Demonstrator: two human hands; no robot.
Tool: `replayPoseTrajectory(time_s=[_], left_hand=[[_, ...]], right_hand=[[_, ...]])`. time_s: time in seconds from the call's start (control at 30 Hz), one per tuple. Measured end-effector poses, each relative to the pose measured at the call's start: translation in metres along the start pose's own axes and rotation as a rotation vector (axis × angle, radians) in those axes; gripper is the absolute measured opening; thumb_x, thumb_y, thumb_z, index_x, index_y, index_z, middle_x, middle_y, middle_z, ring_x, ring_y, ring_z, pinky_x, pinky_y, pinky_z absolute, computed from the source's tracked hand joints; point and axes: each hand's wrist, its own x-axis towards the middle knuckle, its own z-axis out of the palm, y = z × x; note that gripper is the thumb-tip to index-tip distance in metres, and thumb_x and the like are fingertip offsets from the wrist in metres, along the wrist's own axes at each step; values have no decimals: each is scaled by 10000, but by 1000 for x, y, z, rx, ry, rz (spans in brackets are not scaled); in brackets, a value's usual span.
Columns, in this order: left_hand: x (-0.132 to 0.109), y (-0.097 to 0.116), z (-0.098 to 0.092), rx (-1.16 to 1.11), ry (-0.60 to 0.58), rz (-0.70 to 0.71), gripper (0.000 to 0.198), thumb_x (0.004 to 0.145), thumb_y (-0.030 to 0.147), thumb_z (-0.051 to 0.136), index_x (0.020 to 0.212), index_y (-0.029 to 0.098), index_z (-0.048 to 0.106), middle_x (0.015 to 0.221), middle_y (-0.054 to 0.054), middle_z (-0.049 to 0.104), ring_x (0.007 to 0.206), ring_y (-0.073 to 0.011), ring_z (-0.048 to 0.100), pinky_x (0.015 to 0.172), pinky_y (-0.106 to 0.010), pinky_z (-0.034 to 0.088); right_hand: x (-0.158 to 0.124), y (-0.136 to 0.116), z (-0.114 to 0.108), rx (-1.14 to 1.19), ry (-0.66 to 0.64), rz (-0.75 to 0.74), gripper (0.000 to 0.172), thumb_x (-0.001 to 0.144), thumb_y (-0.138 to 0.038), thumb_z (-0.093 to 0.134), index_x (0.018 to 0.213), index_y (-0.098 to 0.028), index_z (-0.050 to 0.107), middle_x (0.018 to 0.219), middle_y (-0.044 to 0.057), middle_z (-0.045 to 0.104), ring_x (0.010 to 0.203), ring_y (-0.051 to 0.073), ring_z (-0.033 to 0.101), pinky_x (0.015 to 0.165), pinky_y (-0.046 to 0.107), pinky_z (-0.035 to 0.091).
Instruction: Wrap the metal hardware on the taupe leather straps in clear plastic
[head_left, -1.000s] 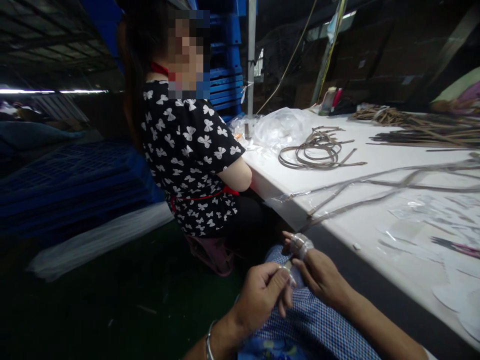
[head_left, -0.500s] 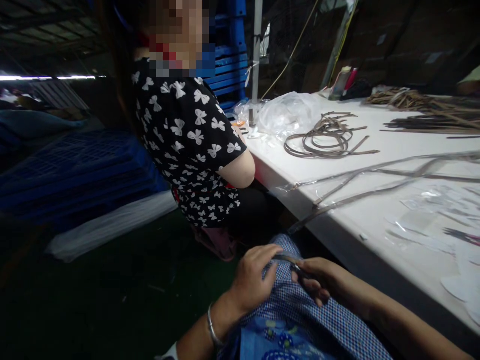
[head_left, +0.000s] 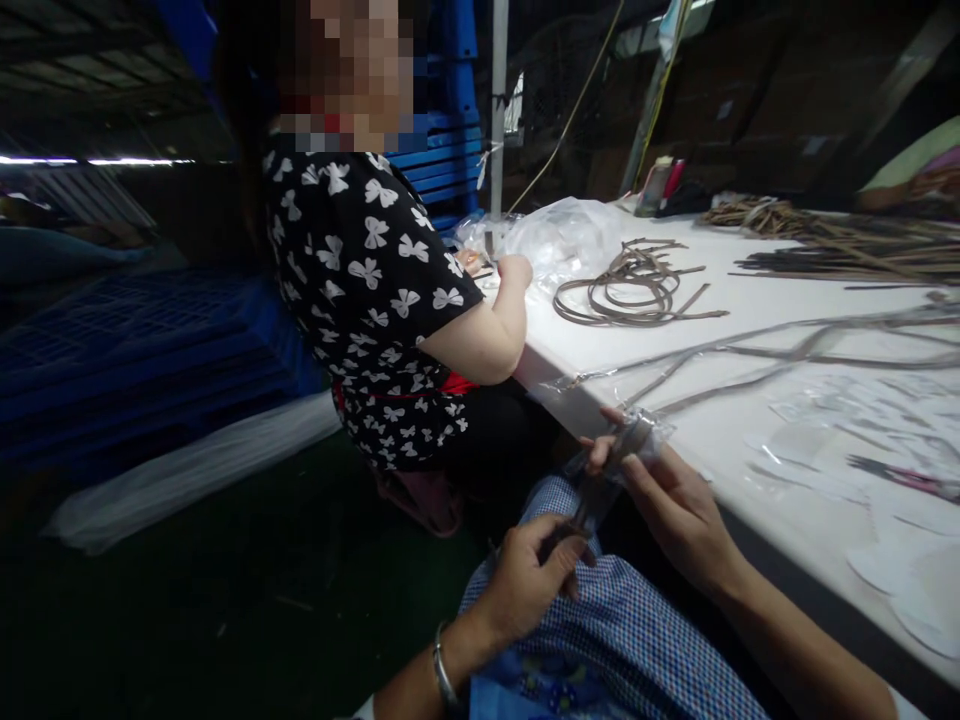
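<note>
Over my lap I hold a dark brown strap [head_left: 595,500], its upper end covered in crinkled clear plastic [head_left: 646,432]. The lower part is pinched between the thumb and fingers of my left hand [head_left: 529,578], which wears a silver bangle. My right hand [head_left: 679,500] is closed around the plastic-covered part beside the table edge, thumb in front and fingers behind. Just beyond my hands, long brown straps in clear plastic [head_left: 709,390] lie across the white table [head_left: 570,365]. Where the held strap ends is hidden by my hands.
A co-worker [head_left: 375,300] sits at the left, one forearm on the table. Coiled brown straps [head_left: 637,290], a clear plastic bag [head_left: 566,235], a dark strap pile [head_left: 847,250] and pliers [head_left: 904,475] lie on the table. Blue pallets [head_left: 150,340] are stacked at the left.
My right hand has moved up and away from my lap toward the table edge and now grips the plastic-covered part. My left hand has closed on the strap. The co-worker's forearm has come into sight.
</note>
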Motion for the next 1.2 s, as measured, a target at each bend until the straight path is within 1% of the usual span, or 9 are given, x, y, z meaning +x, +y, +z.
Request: replayPoseTrajectory(time_s=[0.13,0.23,0.37,0.53,0.63,0.77,0.93,1.07,1.2], left_hand=[[-4,13,-1,-71,-85,-75,397,910,494,543,959,106,614,727,-23,640,410,-25,406,401,-160,281],[-3,24,-10,-117,-76,-141,410,904,506,537,901,103,613,667,-4,608,379,-15,350,374,-163,217],[1,32,-28,-211,-87,-285,402,888,454,546,725,92,611,621,3,572,359,2,269,365,-181,126],[5,29,-40,26,-204,-402,428,892,478,504,849,93,685,590,5,601,338,-26,316,365,-183,195],[6,28,-46,420,-122,-245,414,924,463,470,846,129,701,665,-24,677,442,-86,506,455,-207,386],[-2,27,-52,913,206,215,259,923,303,539,1127,209,669,1110,-68,710,1031,-221,632,934,-377,475],[-22,11,-43,1157,-46,491,409,924,210,531,1332,236,527,1340,-70,595,1274,-234,501,1130,-500,312],[-17,-4,-49,1261,-27,545,353,966,145,427,1279,220,572,1130,-61,688,1113,-203,595,1131,-519,290],[2,1,-70,1292,-156,596,345,988,181,395,1269,204,594,936,-54,691,888,-169,620,964,-369,459]], right_hand=[[-6,30,-2,-556,-155,-312,473,986,-212,404,1456,-212,351,1096,105,658,1079,242,620,963,405,495],[-14,43,-2,-701,-322,-419,480,999,-211,349,1474,-177,291,1089,128,677,1008,234,656,892,385,538],[-22,44,2,-734,-488,-344,478,973,-412,454,1351,-119,428,1130,187,662,1037,274,641,873,394,538],[-26,44,6,-838,-633,-115,320,1010,-265,298,855,-183,566,766,71,644,676,191,598,645,317,494],[-32,51,2,-848,-612,-32,235,983,-258,347,868,-188,540,760,53,615,656,181,551,631,309,440],[-39,59,-3,-620,-553,397,198,921,-351,489,808,-197,539,705,17,576,631,158,518,597,282,393],[-37,44,3,-41,-581,924,302,838,-453,589,733,-181,511,623,-29,493,542,117,491,544,248,377],[-38,22,7,157,-663,1000,337,805,-480,652,747,-165,546,668,-13,542,579,122,531,586,248,403],[-45,10,1,286,-777,775,401,917,-529,523,862,-142,613,788,25,581,709,143,546,705,281,431]])
